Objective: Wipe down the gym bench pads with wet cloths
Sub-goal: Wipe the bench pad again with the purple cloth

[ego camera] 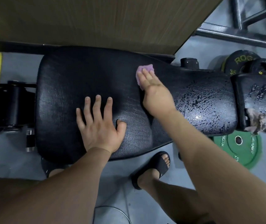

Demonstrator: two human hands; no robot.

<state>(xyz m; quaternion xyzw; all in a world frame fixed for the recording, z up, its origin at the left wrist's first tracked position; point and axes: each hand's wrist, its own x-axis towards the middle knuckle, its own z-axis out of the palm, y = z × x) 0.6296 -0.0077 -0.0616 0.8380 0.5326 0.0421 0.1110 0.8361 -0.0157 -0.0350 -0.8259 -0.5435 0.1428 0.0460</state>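
Note:
A long black bench pad point(74, 75) runs left to right across the view, its right part cracked and glistening wet. My right hand point(153, 91) lies flat, fingers straight, pressing a purple cloth point(143, 69) onto the pad's far side near the middle. My left hand point(99, 125) rests flat on the near left part of the pad with fingers spread, holding nothing. A smaller black pad point(252, 97) sits at the right end, worn and wet, with torn padding at its near corner.
A wooden panel point(96, 20) stands behind the bench. Black weight plates point(242, 62) and a green plate point(240, 147) lie on the grey floor at the right. A metal frame point(242, 36) crosses the far right. My feet in black sandals point(153, 167) stand below the bench.

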